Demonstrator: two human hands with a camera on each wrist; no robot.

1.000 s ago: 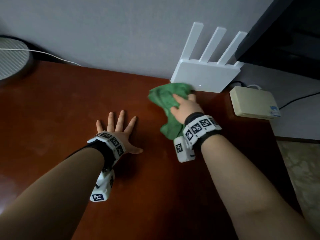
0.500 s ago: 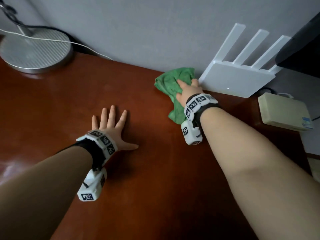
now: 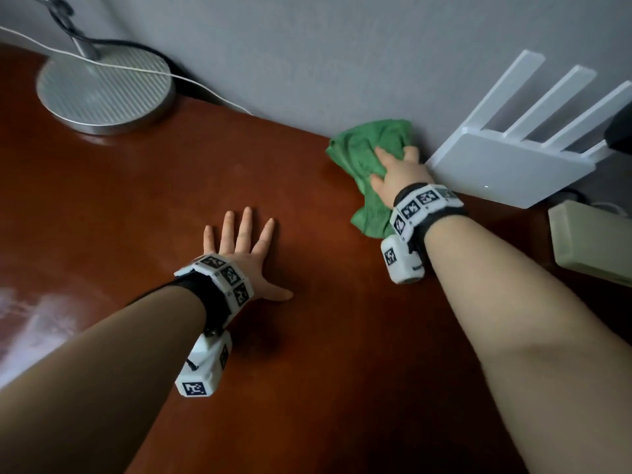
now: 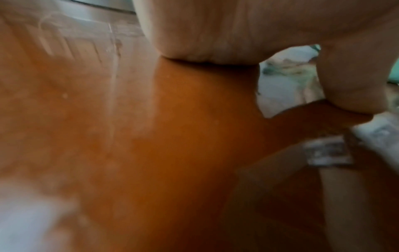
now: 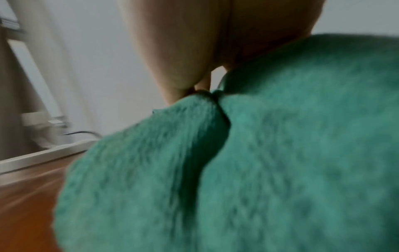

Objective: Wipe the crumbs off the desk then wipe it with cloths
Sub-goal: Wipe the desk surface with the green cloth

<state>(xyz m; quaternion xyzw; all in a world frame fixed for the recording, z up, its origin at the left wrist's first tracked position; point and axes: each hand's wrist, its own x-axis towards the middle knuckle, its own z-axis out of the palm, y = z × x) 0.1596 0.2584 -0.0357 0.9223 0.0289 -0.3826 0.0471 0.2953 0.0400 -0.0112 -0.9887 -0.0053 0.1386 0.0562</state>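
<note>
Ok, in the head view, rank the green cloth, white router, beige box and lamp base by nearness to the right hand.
From the right hand:
1. green cloth, under it.
2. white router, just right.
3. beige box, farther right.
4. lamp base, far left.

A home desk corner: wooden desk [image 3: 307, 336], white router [image 3: 506, 165], lamp base [image 3: 102, 90].

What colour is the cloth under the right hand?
Green; the cloth shows best in the head view, pressed to the desk by the right hand.
</note>
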